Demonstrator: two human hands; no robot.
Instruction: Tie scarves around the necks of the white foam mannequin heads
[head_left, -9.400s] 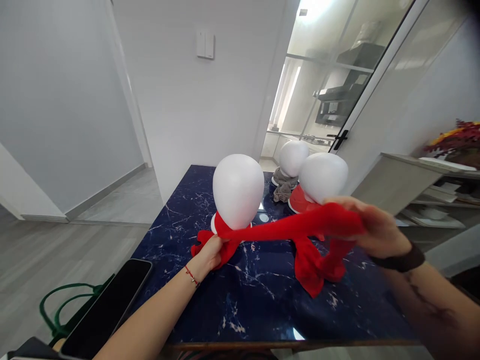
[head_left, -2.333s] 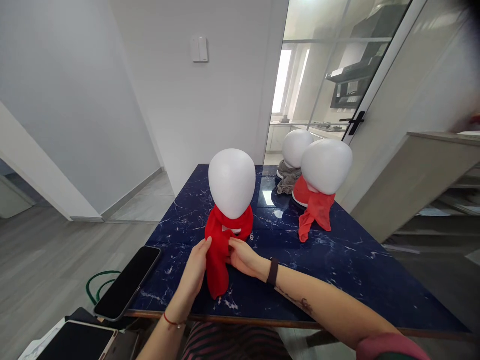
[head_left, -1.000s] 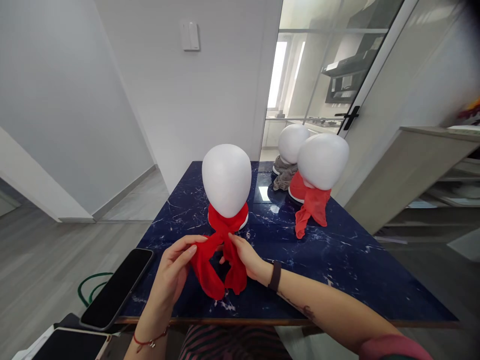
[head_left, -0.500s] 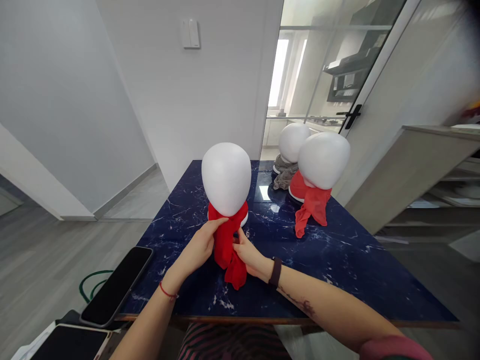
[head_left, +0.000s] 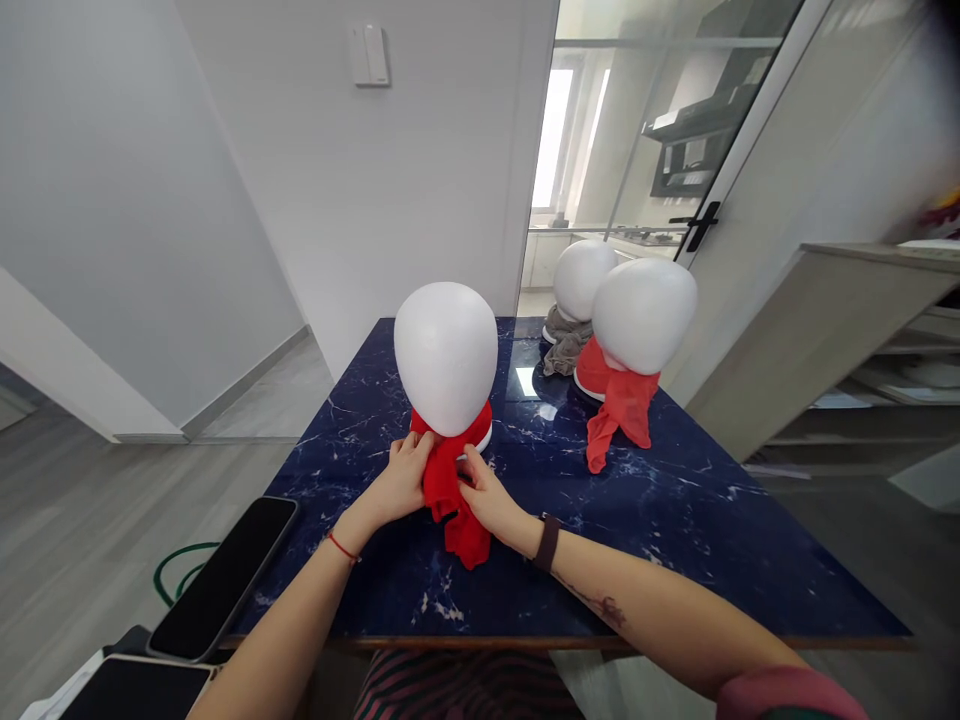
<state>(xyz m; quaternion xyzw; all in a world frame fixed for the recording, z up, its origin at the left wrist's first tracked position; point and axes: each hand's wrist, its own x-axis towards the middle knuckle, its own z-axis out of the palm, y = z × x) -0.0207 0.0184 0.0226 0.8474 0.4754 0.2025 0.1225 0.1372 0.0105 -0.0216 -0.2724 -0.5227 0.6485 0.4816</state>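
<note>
In front of me a white mannequin head (head_left: pixel 446 355) stands on the table, with a red scarf (head_left: pixel 466 530) wrapped about its neck and the tails hanging forward. My left hand (head_left: pixel 401 475) is closed on the scarf at the left of the knot, just under the chin. From the right, my right hand (head_left: pixel 487 495) pinches the cloth beside the hanging tails. Some fingertips are hidden in the folds. Back right, a second white head (head_left: pixel 645 312) wears a lighter red scarf (head_left: pixel 621 415). Behind it a third head (head_left: pixel 585 280) has a grey scarf (head_left: pixel 564 350).
The dark blue marbled table (head_left: pixel 600 560) has its near edge at my lap. A black phone (head_left: pixel 225 580) lies at its left corner, with another device (head_left: pixel 135 690) below it. A glass door (head_left: pixel 630 130) and a shelf unit (head_left: pixel 840 360) are on the right.
My left hand has moved up and left to the scarf's neck band, its fingers curled more. The right hand has shifted slightly left and up. The scarf's tails sit a little higher and more bunched.
</note>
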